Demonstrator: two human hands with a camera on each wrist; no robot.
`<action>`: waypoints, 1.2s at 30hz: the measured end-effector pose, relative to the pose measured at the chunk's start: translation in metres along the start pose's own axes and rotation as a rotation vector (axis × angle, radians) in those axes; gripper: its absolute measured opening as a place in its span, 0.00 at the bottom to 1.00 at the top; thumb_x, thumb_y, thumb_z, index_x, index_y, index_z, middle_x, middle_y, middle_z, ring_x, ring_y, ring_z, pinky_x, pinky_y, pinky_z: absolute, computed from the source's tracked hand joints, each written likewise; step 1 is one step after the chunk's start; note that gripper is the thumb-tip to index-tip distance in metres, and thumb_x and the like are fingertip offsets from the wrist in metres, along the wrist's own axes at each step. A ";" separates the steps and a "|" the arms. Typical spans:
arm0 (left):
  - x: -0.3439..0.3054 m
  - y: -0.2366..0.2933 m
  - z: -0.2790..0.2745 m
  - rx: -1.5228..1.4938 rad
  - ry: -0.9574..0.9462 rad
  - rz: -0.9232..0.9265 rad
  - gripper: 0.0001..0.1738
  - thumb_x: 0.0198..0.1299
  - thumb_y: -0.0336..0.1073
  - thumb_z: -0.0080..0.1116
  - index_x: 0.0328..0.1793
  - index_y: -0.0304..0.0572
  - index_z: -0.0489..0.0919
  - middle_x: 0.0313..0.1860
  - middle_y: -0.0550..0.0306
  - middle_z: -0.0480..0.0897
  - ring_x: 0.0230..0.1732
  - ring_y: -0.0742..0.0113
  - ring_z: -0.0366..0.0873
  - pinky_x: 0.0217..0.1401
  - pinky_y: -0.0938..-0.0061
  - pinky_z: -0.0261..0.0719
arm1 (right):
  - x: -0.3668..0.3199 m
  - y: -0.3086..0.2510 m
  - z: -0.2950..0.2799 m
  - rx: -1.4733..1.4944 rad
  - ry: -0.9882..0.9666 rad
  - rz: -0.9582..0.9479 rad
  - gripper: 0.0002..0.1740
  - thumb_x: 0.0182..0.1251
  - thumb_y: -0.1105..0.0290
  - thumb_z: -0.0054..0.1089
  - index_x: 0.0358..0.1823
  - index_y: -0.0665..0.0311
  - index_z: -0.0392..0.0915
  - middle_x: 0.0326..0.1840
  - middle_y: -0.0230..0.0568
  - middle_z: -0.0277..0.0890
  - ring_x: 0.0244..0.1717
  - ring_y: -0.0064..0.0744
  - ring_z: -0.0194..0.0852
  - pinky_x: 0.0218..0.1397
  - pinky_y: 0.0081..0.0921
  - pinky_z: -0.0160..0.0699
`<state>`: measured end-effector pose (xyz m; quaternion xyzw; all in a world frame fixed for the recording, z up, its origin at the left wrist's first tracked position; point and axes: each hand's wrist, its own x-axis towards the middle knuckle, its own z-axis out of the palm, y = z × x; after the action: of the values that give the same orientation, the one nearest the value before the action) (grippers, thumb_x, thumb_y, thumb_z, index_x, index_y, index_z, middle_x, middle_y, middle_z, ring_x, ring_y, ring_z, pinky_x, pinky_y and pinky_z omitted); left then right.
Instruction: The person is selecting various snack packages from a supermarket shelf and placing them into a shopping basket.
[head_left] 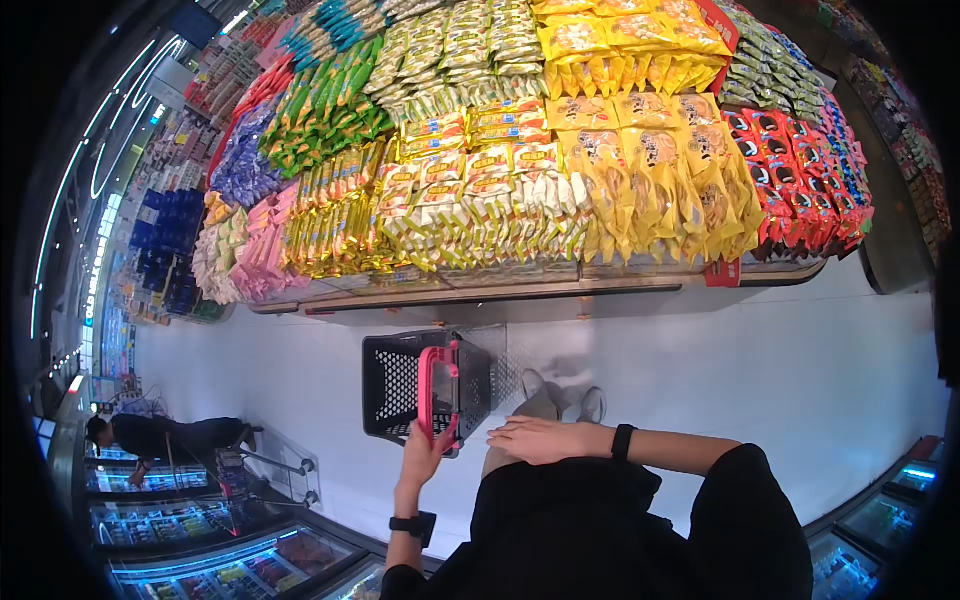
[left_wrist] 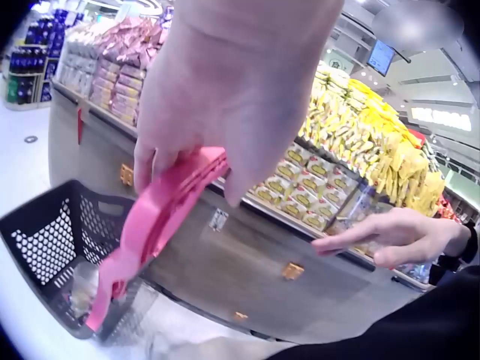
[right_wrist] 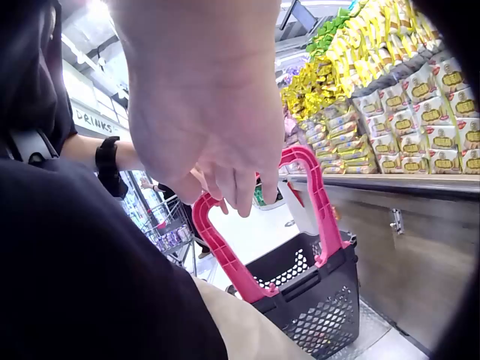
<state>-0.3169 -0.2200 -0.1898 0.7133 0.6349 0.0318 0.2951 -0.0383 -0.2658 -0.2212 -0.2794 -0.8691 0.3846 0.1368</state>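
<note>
My left hand grips the pink handle of a dark grey shopping basket on the floor. In the left wrist view, the fingers of that hand curl round the handle, and something pale and clear lies inside the basket. My right hand is held in front of my body, fingers extended and holding nothing. In the right wrist view, the right hand hangs in the foreground, overlapping the handle in the picture.
A long display stand piled with bagged snacks curves across the front. At the left, a person in dark clothes stands beside a shopping cart, near glass-fronted freezers. My shoes are on the pale floor.
</note>
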 end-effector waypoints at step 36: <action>-0.056 -0.526 0.064 0.259 -0.681 0.186 0.18 0.63 0.42 0.49 0.38 0.36 0.84 0.40 0.35 0.85 0.43 0.36 0.82 0.50 0.47 0.80 | 0.122 -0.018 0.066 -0.043 1.190 0.915 0.34 0.68 0.83 0.44 0.76 0.65 0.54 0.69 0.56 0.66 0.59 0.53 0.76 0.63 0.44 0.73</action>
<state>-0.7673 -0.2861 -0.4669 0.7690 0.4316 -0.2610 0.3927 -0.1734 -0.2427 -0.2495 -0.7762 -0.4527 0.1702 0.4045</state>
